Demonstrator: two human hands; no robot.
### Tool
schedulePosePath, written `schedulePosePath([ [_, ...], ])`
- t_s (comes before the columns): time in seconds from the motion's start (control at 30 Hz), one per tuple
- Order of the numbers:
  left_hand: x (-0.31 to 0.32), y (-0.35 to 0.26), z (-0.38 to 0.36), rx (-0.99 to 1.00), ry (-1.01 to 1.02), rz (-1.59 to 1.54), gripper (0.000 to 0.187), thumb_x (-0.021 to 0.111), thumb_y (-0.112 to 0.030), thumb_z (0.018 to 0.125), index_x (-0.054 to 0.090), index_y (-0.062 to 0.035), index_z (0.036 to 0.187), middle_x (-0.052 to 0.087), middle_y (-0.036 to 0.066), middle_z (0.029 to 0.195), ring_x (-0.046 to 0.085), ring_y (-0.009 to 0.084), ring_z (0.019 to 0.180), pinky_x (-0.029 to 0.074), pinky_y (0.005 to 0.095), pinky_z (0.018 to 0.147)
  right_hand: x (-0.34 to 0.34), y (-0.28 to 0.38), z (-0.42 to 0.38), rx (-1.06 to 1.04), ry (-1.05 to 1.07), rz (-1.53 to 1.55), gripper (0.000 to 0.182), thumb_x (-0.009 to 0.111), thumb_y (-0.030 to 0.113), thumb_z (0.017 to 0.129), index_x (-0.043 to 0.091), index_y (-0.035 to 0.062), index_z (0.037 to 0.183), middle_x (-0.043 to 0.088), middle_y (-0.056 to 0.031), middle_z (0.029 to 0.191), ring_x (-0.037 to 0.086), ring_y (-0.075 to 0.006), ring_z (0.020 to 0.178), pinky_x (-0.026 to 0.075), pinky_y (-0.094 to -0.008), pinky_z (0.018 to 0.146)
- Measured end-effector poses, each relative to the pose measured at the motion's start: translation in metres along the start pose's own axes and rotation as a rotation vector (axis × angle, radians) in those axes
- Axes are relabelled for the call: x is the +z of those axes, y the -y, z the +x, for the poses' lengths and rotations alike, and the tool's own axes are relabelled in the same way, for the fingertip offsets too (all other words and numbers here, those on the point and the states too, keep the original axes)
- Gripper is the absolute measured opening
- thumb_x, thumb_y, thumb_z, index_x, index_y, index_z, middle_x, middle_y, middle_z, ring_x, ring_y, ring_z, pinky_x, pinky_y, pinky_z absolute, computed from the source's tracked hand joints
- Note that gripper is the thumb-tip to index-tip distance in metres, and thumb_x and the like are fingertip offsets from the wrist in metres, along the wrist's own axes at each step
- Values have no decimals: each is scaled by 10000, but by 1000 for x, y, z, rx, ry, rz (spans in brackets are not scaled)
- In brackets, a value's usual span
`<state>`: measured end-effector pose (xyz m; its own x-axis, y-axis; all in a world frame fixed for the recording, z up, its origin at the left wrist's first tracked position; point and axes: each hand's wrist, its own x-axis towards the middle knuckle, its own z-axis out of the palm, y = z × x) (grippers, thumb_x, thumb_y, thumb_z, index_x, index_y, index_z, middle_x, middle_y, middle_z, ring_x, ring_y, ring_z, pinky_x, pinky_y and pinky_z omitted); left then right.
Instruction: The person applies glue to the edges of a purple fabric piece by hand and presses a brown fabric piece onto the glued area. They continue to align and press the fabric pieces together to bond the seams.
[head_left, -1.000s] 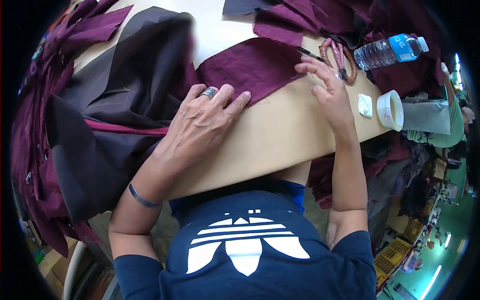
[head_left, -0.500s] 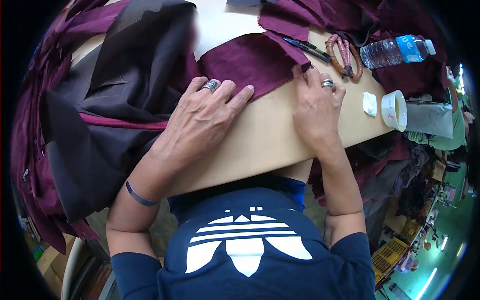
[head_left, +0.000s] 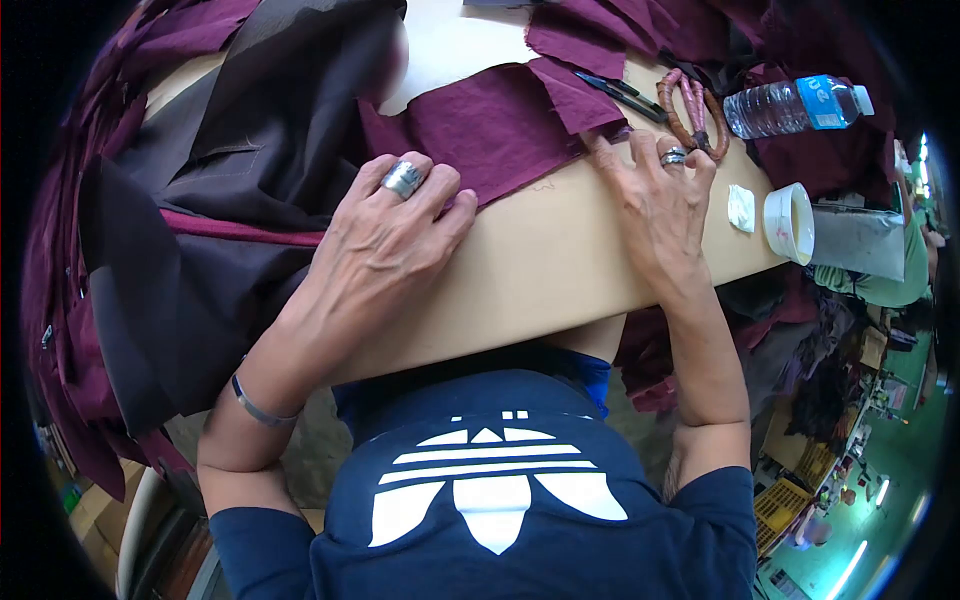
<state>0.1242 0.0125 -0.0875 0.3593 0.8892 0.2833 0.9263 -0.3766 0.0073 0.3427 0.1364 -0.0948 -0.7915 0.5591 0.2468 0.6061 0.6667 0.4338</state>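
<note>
A maroon cloth piece [head_left: 490, 130] lies across the table in front of me, its right end folded over. My left hand [head_left: 395, 225] is closed at the cloth's near left edge, fingers curled and a wide silver ring showing. At the folded right corner, my right hand [head_left: 655, 205] is closed with thumb and forefinger on the cloth; its fingertips are partly hidden. Just beyond the right hand lie scissors [head_left: 695, 120] with pink and brown wrapped handles. A dark garment [head_left: 200, 260] with a maroon strip is heaped left of my left hand.
The pale table [head_left: 530, 275] has its near edge at my waist. To the right are a water bottle [head_left: 785, 107], a white bowl [head_left: 785, 225], a crumpled white scrap [head_left: 740, 208] and a grey metal sheet [head_left: 860, 240]. More maroon cloth [head_left: 690, 30] is piled at the back.
My left hand has shifted left and my right hand slightly right. The maroon cloth now looks spread wider, with a larger fold at its right end.
</note>
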Motion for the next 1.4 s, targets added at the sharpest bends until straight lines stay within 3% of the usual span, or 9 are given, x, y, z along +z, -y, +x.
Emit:
schedulePosePath([
  [0.3, -11, -4, -16, -129, 116, -45, 375, 552, -25, 725, 600, -37, 1097, 528, 113, 1071, 541, 238, 876, 456, 339, 752, -20, 32, -6, -126, -4, 98, 426, 537, 124, 795, 567, 132, 1219, 547, -26, 948, 530, -136, 941, 303, -388, 843],
  [0.43, -11, -2, -16, -68, 119, -28, 341, 545, -18, 740, 594, -31, 1077, 541, 96, 1133, 548, 236, 838, 457, 326, 733, -21, 21, -3, -140, -43, 143, 378, 538, 128, 795, 590, 124, 1169, 541, -17, 926, 540, -125, 921, 297, -393, 856],
  [0.53, -7, -1, -18, -68, 108, -37, 318, 541, -24, 748, 588, -32, 1063, 554, 85, 1135, 551, 236, 815, 456, 332, 731, -9, 9, 1, -82, -39, -17, 359, 540, 141, 792, 591, 113, 1147, 529, -9, 919, 552, -128, 903, 287, -404, 866],
  [0.83, -19, -4, -24, -79, 146, -4, 332, 532, -37, 767, 583, -73, 1093, 553, 86, 1188, 571, 239, 829, 463, 345, 748, -7, 17, -2, -147, -33, -39, 480, 540, 195, 816, 517, 315, 1281, 514, 3, 944, 559, -123, 855, 271, -408, 875],
  [1.03, -15, -5, -26, -71, 135, 17, 355, 531, -24, 762, 577, -69, 1111, 558, 97, 1190, 569, 235, 811, 473, 327, 739, -10, 24, -7, -252, -71, 47, 555, 558, 227, 789, 471, 335, 1326, 526, -2, 950, 508, -147, 862, 275, -389, 866],
  [1.13, -15, -5, -27, -64, 118, 26, 354, 538, -27, 755, 574, -61, 1106, 562, 103, 1185, 562, 227, 786, 472, 321, 723, -14, 24, -6, -141, -16, 12, 527, 551, 203, 797, 494, 311, 1310, 531, -1, 943, 515, -146, 846, 284, -393, 862],
  [1.27, -13, -8, -27, -55, 104, 42, 350, 550, -41, 746, 576, -55, 1095, 563, 108, 1186, 554, 218, 769, 468, 318, 711, -19, 47, -10, -201, -27, 18, 447, 519, 159, 830, 543, 261, 1264, 548, -5, 907, 537, -157, 808, 294, -394, 856],
  [1.4, -11, -8, -28, -38, 83, 66, 356, 562, -52, 736, 579, -59, 1092, 560, 108, 1191, 547, 207, 769, 460, 310, 697, -28, 37, -2, -167, 67, 543, 413, 504, 95, 807, 598, 222, 1189, 534, 9, 845, 540, -166, 804, 326, -408, 823],
])
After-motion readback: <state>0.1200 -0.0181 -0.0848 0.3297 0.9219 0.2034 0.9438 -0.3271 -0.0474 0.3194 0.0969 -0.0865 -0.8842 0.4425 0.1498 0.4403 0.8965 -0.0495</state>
